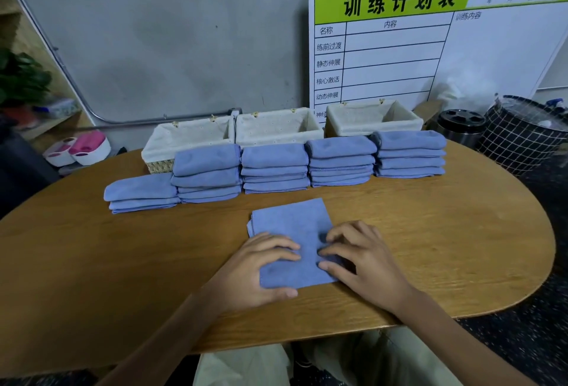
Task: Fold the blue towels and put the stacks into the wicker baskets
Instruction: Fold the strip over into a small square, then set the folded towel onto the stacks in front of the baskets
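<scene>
Head view of a wooden table (445, 232). Far left, on the floor: a green plant (21, 78) and a pink-and-white object (80, 147). Along the far edge stand three lined wicker baskets: left basket (184, 143), middle basket (276, 129), right basket (373, 118). Just in front of them run five stacks of folded blue towels, left to right: a low stack (141, 193), then four taller ones (207, 173), (275, 169), (341, 161), (410, 153), partly screening the basket fronts. Near centre lies a partly folded blue towel (292, 225). The left hand (261, 269) and right hand (362, 256) press on its near half, fingers bent, fingertips close together. Far right: a schedule board (430, 44), a metal canister (461, 127) and a checked bin (522, 133).
</scene>
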Tool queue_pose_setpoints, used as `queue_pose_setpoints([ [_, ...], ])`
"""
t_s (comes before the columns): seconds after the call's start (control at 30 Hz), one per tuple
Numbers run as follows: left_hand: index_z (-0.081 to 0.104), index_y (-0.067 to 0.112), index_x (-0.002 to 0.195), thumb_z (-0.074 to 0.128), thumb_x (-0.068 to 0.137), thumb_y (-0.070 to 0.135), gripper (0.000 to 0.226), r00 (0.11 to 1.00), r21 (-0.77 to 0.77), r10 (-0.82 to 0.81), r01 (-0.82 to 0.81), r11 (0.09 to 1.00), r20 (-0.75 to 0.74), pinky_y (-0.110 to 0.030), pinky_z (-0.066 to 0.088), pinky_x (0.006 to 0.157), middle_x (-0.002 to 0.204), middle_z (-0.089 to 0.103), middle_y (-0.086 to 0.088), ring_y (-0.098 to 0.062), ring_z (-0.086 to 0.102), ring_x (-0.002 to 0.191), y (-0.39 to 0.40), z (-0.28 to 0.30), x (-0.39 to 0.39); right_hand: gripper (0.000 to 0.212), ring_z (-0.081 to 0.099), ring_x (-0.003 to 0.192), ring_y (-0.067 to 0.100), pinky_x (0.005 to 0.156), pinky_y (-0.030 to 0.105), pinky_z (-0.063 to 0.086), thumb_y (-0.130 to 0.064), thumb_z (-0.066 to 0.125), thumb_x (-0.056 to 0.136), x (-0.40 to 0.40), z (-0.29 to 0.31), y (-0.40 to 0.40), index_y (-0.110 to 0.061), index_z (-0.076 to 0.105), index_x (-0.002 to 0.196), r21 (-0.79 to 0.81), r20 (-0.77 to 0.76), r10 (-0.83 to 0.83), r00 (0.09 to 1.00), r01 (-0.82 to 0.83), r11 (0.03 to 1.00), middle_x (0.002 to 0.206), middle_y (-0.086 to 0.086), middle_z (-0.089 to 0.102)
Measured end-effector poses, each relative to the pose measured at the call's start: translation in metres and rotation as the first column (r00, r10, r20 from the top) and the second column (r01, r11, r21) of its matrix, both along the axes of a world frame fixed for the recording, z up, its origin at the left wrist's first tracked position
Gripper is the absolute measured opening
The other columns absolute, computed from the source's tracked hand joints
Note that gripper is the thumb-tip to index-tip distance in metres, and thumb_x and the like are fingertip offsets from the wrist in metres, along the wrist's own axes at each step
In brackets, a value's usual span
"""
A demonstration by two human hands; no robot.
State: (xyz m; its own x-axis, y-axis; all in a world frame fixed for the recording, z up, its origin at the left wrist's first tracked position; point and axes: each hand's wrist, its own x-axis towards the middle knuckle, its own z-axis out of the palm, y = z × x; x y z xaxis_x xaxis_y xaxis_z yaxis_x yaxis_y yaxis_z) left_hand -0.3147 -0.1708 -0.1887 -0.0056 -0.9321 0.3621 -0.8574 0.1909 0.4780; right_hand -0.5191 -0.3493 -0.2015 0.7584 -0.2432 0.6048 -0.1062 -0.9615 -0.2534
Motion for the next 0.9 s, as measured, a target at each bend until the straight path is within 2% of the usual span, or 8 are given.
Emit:
queue_pose_setpoints([
  [0.13,0.067,0.021,0.108,0.076,0.084,0.048,0.037,1.000,-0.028,0.024,-0.024,0.999,0.008,-0.034,0.035,0.112,0.134,0.058,0.016,-0.002,0.047,0.133,-0.002,0.001,-0.002,0.050,0.045,0.133,0.007,0.110,0.036,0.029,-0.072,0.058,0.086,0.000,0.001,-0.002,-0.034,0.066,0.118,0.059,-0.097,0.130,0.987,-0.125,0.990,0.134,-0.018,0.056],
  [0.23,0.065,0.016,0.090,0.076,0.087,0.030,0.018,0.995,-0.048,0.051,-0.056,0.997,-0.091,-0.043,0.042,0.107,0.125,0.065,0.017,-0.004,0.052,0.129,0.000,0.000,-0.003,0.063,0.039,0.138,0.002,0.117,0.033,0.019,-0.076,0.056,0.083,0.000,0.000,-0.002,-0.037,0.056,0.132,0.069,-0.198,0.181,0.963,-0.171,0.983,0.139,-0.019,0.051],
  [0.33,0.065,0.015,0.084,0.070,0.090,0.018,0.008,0.962,-0.007,0.088,-0.093,0.996,-0.257,-0.040,0.050,0.098,0.112,0.070,0.016,-0.006,0.060,0.121,0.000,0.011,-0.005,0.054,0.051,0.126,0.001,0.108,0.028,0.029,-0.070,0.056,0.088,0.003,0.004,-0.003,-0.035,0.058,0.128,0.043,-0.158,0.170,0.973,-0.165,0.985,0.130,-0.019,0.059],
  [0.43,0.068,0.020,0.100,0.066,0.095,0.018,0.005,0.912,0.047,0.103,-0.092,0.995,-0.397,-0.031,0.053,0.091,0.107,0.072,0.012,-0.009,0.066,0.111,0.002,0.023,-0.005,0.036,0.061,0.098,-0.002,0.089,0.025,0.036,-0.059,0.058,0.091,0.009,0.011,-0.004,-0.031,0.065,0.112,0.063,-0.038,0.137,0.990,-0.134,0.989,0.108,-0.020,0.069],
  [0.53,0.054,0.033,0.130,0.072,0.089,0.035,0.045,0.886,0.057,0.132,-0.119,0.991,-0.445,-0.025,0.052,0.092,0.116,0.070,0.017,-0.006,0.065,0.113,0.006,0.025,-0.001,0.033,0.058,0.082,-0.008,0.080,0.023,0.032,-0.064,0.052,0.093,0.016,0.015,-0.004,-0.036,0.064,0.107,0.170,0.027,0.072,0.997,-0.075,0.983,0.101,-0.023,0.070],
  [0.63,0.035,0.046,0.144,0.081,0.081,0.040,0.078,0.882,0.023,0.214,-0.225,0.974,-0.420,-0.034,0.048,0.099,0.128,0.065,0.019,-0.007,0.060,0.122,0.000,0.023,0.008,0.029,0.059,0.093,-0.007,0.081,0.019,0.036,-0.060,0.059,0.090,0.030,0.020,-0.010,-0.036,0.064,0.106,0.303,0.078,0.011,0.997,-0.035,0.952,0.104,-0.022,0.066],
  [0.73,0.026,0.044,0.149,0.083,0.081,0.036,0.089,0.831,-0.043,0.293,-0.354,0.934,-0.472,-0.034,0.043,0.107,0.138,0.058,0.019,-0.004,0.052,0.131,-0.015,0.020,0.012,0.033,0.058,0.108,-0.001,0.085,0.016,0.043,-0.048,0.071,0.086,0.046,0.027,-0.015,-0.033,0.065,0.115,0.425,0.122,-0.025,0.992,-0.029,0.905,0.113,-0.022,0.061],
  [0.9,0.015,0.054,0.151,0.075,0.076,0.065,0.096,0.703,-0.007,0.468,-0.558,0.830,-0.535,-0.022,0.044,0.097,0.148,0.046,0.024,0.019,0.043,0.123,-0.033,0.016,0.020,0.065,0.054,0.112,-0.003,0.080,0.015,0.043,-0.051,0.073,0.082,0.068,0.025,-0.025,-0.038,0.045,0.139,0.585,0.083,-0.165,0.983,0.086,0.807,0.124,-0.022,0.056],
])
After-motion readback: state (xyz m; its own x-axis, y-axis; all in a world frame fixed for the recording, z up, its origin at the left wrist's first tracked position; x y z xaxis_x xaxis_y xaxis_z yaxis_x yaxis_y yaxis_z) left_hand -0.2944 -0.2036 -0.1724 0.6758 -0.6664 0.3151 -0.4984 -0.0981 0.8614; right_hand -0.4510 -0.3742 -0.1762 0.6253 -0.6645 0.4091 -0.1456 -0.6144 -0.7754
